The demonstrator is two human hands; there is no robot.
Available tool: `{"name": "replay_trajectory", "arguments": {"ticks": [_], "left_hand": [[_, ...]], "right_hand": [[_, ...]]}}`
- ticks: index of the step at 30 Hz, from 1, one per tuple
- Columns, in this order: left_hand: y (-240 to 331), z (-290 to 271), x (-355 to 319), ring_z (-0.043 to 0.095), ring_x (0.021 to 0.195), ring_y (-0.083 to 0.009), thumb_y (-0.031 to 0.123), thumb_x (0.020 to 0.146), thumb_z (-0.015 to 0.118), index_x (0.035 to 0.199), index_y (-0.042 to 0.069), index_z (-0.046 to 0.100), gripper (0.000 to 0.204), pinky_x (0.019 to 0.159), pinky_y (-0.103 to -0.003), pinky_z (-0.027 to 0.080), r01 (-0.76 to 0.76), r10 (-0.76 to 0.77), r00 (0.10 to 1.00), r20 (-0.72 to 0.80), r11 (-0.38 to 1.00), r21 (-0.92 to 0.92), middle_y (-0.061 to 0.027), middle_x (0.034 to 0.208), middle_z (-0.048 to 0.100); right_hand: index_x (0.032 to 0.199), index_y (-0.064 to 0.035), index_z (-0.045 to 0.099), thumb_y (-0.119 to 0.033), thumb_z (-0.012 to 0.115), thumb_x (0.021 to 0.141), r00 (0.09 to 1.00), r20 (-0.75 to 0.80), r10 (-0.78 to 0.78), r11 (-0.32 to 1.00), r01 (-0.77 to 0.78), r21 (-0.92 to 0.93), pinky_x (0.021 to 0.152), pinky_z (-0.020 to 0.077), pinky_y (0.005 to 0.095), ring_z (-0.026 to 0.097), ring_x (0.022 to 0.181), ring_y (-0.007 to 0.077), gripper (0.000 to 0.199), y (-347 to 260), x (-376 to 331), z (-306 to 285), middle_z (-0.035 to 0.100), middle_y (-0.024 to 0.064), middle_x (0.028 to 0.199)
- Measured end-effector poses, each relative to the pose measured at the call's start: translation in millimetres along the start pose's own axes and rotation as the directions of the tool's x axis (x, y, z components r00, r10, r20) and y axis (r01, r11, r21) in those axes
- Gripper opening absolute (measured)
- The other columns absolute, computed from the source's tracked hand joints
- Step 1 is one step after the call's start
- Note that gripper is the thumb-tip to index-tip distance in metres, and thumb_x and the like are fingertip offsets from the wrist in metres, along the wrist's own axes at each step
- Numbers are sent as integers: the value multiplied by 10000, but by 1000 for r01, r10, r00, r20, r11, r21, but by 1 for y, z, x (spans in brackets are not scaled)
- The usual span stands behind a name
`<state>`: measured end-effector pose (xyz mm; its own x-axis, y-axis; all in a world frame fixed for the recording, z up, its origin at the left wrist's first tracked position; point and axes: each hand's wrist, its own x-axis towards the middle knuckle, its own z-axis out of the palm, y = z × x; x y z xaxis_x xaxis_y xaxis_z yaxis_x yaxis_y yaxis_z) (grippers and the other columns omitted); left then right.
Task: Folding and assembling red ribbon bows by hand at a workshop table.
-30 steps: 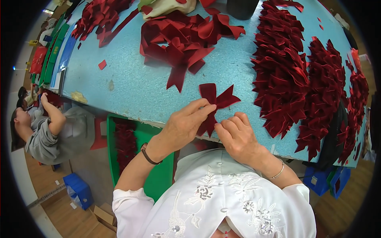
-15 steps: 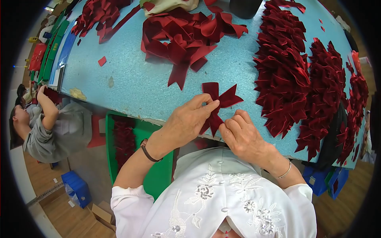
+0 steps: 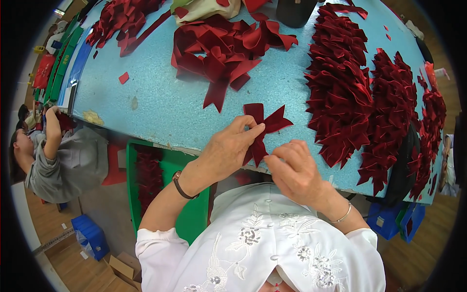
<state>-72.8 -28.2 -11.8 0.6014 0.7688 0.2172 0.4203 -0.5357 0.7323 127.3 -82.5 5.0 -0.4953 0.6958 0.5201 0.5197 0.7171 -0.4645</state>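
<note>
A dark red velvet ribbon bow lies at the near edge of the table, its notched tails spread out. My left hand pinches its middle between thumb and forefinger, with a dark-strapped watch on the wrist. Just right of the bow's lower tail is my right hand, fingers curled together and fingertips close to the tail. Whether they grip anything is hidden. Beyond the bow, a loose heap of cut red ribbon lies on the table.
Long rows of finished-looking red bows cover the right of the blue table. A black container stands at the back. Below the near edge, a green bin holds more red pieces. Another person sits at the left.
The view has shifted slightly. My right hand has come a little nearer the bow's lower tail, while my left hand keeps its pinch on the bow's middle.
</note>
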Motion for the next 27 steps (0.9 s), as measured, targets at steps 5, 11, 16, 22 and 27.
{"name": "replay_trajectory", "arguments": {"ticks": [5, 11, 16, 22, 27], "left_hand": [[-1, 2, 0, 603, 752, -231, -113, 820, 539, 1200, -1, 582, 398, 652, -324, 500, -19, 18, 1000, -16, 1000, -16, -146, 1093, 527], [-4, 4, -1, 607, 759, -242, -105, 815, 556, 1182, -3, 590, 383, 654, -321, 506, -69, 71, 996, -59, 997, 41, -146, 1080, 538], [-3, 3, -2, 612, 760, -248, -89, 818, 570, 1174, 7, 599, 370, 664, -317, 510, -54, 54, 997, -52, 998, 16, -149, 1087, 544], [2, 2, 1, 632, 792, -273, -14, 834, 590, 1138, 24, 605, 307, 670, -347, 522, 10, -10, 998, -64, 1000, -1, -128, 1075, 565], [7, 2, 1, 637, 764, -252, 67, 833, 651, 1113, 34, 618, 285, 659, -343, 520, 77, -76, 994, -76, 997, 6, -114, 1077, 570]], "right_hand": [[926, 61, 597, 7, 678, 641, 999, -44, 9, 1000, -9, -13, 733, 453, 407, 552, 832, 285, 302, -2, 3, 29, 561, 150, 939], [909, 60, 602, -11, 626, 646, 997, 70, -44, 989, 54, -138, 755, 466, 388, 561, 856, 286, 274, -2, -2, 33, 574, 175, 985], [914, 54, 607, 6, 639, 649, 992, 87, -88, 994, 93, -61, 764, 467, 378, 566, 866, 280, 270, -1, -9, 26, 598, 155, 985], [917, 24, 610, 38, 666, 686, 990, -2, 140, 974, -138, 179, 746, 454, 384, 562, 854, 283, 238, 7, -18, 5, 608, 119, 956], [929, -1, 610, 26, 683, 715, 954, -44, 295, 954, -292, 61, 727, 425, 388, 540, 816, 281, 228, 3, -11, 8, 592, 105, 893]]}}
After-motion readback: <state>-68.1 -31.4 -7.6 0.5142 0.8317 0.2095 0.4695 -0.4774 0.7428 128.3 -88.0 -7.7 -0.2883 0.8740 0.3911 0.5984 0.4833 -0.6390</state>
